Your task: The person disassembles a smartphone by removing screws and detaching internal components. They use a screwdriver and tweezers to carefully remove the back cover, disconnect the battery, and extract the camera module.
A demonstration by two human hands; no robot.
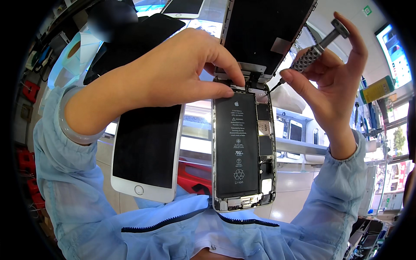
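Steadying the opened phone (242, 147) with my left hand (173, 73), I pinch its top edge between thumb and forefinger, right where the lifted screen panel (264, 30) hinges up from the body. My right hand (333, 82) has its fingers closed around a precision screwdriver (314, 50), forefinger capping the swivel end, and the thin tip points down at the upper right corner of the phone, just beside my left thumb.

To do this well, I judge the tip must seat squarely in the tiny screw head before I turn, with light pressure from the capping finger and the twist coming from thumb and middle finger. My left pinch should keep the screen panel from tipping further back, since its flex cables near the hinge look easy to strain.

Counting: one opened phone with one black battery (236, 143) filling its left side; one screen panel raised above it; one screwdriver; one intact white phone (145, 151) lying to the left of the opened one; one pale bangle (71, 123) on my left wrist.
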